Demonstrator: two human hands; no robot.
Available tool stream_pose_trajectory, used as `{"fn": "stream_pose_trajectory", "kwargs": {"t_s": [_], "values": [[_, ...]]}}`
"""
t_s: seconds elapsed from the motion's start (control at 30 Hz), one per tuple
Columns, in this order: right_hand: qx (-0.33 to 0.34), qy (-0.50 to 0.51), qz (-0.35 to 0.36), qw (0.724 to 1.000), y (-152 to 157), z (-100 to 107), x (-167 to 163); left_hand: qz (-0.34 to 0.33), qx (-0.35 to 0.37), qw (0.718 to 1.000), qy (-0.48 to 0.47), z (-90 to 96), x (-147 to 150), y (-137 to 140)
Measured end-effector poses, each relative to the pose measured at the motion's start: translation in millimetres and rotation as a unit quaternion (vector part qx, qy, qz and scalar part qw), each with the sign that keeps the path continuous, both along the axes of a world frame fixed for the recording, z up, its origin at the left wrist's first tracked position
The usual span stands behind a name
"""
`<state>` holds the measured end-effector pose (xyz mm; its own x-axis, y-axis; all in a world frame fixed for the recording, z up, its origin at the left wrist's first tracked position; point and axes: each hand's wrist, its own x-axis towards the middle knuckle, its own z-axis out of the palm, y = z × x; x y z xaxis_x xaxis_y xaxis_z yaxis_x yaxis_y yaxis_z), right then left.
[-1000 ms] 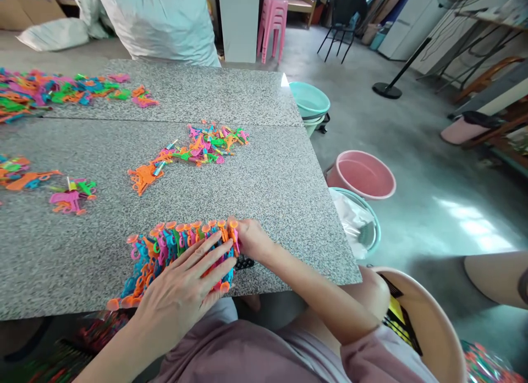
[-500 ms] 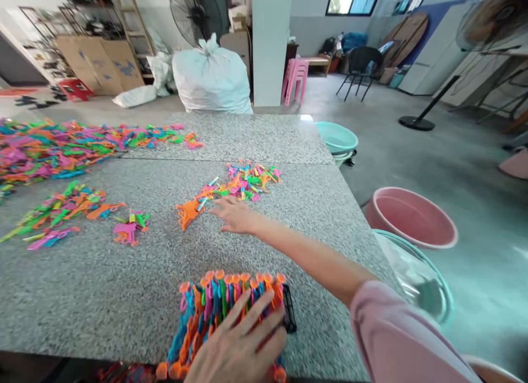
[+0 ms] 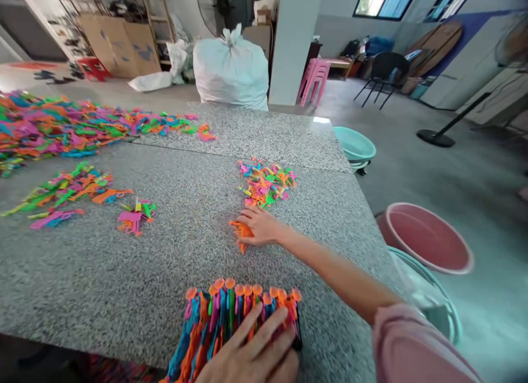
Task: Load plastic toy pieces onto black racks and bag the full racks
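My left hand (image 3: 256,350) lies over a row of upright plastic toys (image 3: 202,328) in orange, blue, green and pink, fingers stretched across its right part. Round orange cups top the row along its far edge. Part of a black frame (image 3: 298,328) shows at the row's right end. Farther out, my right hand (image 3: 259,227) has its fingers closed round an orange plastic toy (image 3: 242,234), partly hidden under them, on the speckled table (image 3: 177,256). Just beyond it lies a small pile of mixed toy pieces (image 3: 270,180), some shaped like pistols.
A large heap of coloured pieces (image 3: 61,124) spreads over the far left. Two smaller clusters, one long (image 3: 74,187) and one compact (image 3: 135,215), lie nearer. Off the table's right edge stand a pink tub (image 3: 429,237) and a turquoise basin (image 3: 355,143). A white sack (image 3: 231,69) stands behind.
My right hand has closed on the orange toy, which has shifted right and nearer to me. The left hand stays on the row. The view has turned slightly left.
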<state>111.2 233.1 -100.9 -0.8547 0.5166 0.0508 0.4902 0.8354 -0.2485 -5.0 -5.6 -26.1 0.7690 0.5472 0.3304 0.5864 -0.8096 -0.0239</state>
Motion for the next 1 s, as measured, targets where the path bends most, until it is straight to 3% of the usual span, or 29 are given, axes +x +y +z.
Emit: {"fn": "stream_pose_trajectory", "kwargs": {"t_s": [0.13,0.27,0.4,0.5,0.77,0.83,0.9,1.0], "values": [[-0.045,0.015,-0.100,0.994,-42.7,3.8,88.9,0.012,-0.066,0.998,-0.014,12.1,1.5,-1.8],[-0.028,-0.013,-0.170,0.985,-67.1,22.5,126.0,-0.003,-0.072,0.997,-0.028,20.2,-1.8,1.6],[0.007,-0.089,-0.214,0.973,-78.1,37.2,120.5,-0.007,-0.080,0.997,-0.008,23.9,-4.2,4.3],[0.017,-0.066,-0.255,0.964,-87.3,38.5,106.1,-0.011,-0.063,0.998,0.019,25.2,-5.5,3.8],[-0.056,-0.020,-0.247,0.967,-109.7,36.4,97.7,-0.013,-0.068,0.997,0.029,25.2,-6.6,4.3],[-0.104,0.063,-0.303,0.945,-131.4,34.9,105.0,-0.015,-0.077,0.996,0.033,25.1,-7.3,3.8],[-0.188,0.155,-0.345,0.907,-164.2,28.4,109.2,-0.014,-0.095,0.995,0.041,25.1,-7.7,2.8],[-0.282,0.232,-0.346,0.864,-217.5,13.7,104.6,-0.008,-0.124,0.991,0.056,25.7,-7.1,1.4]]}}
